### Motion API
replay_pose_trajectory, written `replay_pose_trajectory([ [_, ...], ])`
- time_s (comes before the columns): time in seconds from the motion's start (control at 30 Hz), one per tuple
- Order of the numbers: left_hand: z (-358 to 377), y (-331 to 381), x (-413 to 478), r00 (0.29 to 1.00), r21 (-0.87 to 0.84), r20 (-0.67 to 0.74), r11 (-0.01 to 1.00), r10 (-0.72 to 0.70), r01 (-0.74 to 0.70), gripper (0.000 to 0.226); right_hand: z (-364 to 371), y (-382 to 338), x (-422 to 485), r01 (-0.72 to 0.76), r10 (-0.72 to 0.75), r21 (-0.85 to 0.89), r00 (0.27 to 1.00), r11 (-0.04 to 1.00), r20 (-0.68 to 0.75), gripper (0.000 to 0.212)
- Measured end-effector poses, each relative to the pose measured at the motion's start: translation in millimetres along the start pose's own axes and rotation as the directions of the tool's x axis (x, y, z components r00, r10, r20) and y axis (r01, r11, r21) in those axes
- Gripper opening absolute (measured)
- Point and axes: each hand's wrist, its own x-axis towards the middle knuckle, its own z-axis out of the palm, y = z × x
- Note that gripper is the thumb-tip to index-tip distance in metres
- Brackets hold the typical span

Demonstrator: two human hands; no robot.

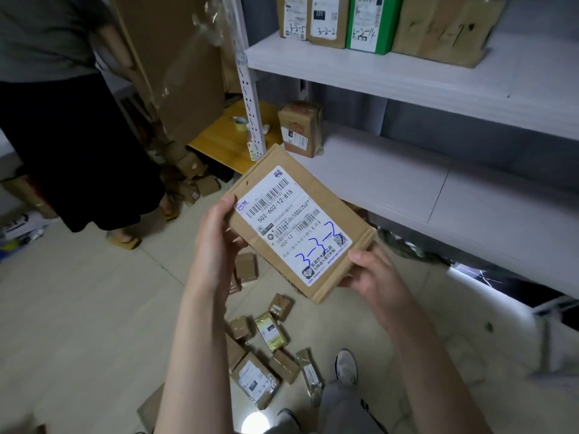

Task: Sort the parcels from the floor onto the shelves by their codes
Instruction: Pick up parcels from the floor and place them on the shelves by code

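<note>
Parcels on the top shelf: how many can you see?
4 in a row: leftmost parcel, parcel marked 3-2-2, green parcel, big brown parcel. More may be hidden out of view.

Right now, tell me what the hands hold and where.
A flat parcel marked 3-3-2: the left hand grips its left corner, the right hand its near right edge.

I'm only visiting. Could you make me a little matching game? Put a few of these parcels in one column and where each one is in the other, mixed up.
Parcels
1. flat parcel marked 3-3-2
2. green box
3. gold packet
4. lone brown box

Places
A. on the floor
B. held by left hand and right hand
C. on the upper shelf, in a row of boxes
D. on the lower shelf, at its left end

Pairs: 1-B, 2-C, 3-A, 4-D
</note>
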Motion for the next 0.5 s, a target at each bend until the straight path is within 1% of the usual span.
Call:
replay_pose_trajectory([
  [0.07, -0.3, 2.3, -2.3, 0.999, 0.038, 0.037, 0.999, -0.017, 0.016, 0.037, -0.2, -0.6, -2.7, 0.006, -0.006, 0.004, 1.0, 1.0, -0.002, 0.039],
  [0.23, 6.6, 5.6, 1.1, 0.993, 0.073, 0.112, 0.997, -0.021, 0.013, 0.027, 5.2, -5.6, -3.2, 0.055, -0.052, 0.039, 0.997, 0.998, -0.06, 0.045],
  [0.27, 7.7, 5.0, 2.8, 0.99, 0.089, 0.138, 0.996, -0.037, 0.025, 0.031, 8.1, -6.3, -1.7, 0.072, -0.069, 0.039, 0.995, 0.997, -0.076, 0.044],
  [0.3, 8.1, 3.3, 4.7, 0.986, 0.114, 0.151, 0.992, -0.07, 0.053, 0.04, 11.3, -7.0, 0.1, 0.086, -0.082, 0.036, 0.992, 0.996, -0.091, 0.045],
  [0.33, 8.7, 2.0, 5.9, 0.982, 0.147, 0.156, 0.985, -0.11, 0.087, 0.055, 14.3, -7.0, 2.6, 0.099, -0.095, 0.029, 0.99, 0.995, -0.105, 0.048],
  [0.4, 10.7, -0.4, 5.6, 0.966, 0.217, 0.186, 0.967, -0.178, 0.136, 0.086, 20.2, -7.2, 7.8, 0.118, -0.115, 0.022, 0.985, 0.993, -0.131, 0.063],
  [0.43, 11.7, -1.4, 5.2, 0.957, 0.243, 0.21, 0.959, -0.199, 0.146, 0.096, 23.3, -7.4, 10.7, 0.124, -0.119, 0.027, 0.982, 0.992, -0.144, 0.07],
  [0.5, 12.6, -2.1, 6.6, 0.943, 0.3, 0.254, 0.944, -0.216, 0.135, 0.105, 29.2, -8.1, 16.5, 0.14, -0.132, 0.04, 0.977, 0.989, -0.168, 0.079],
])
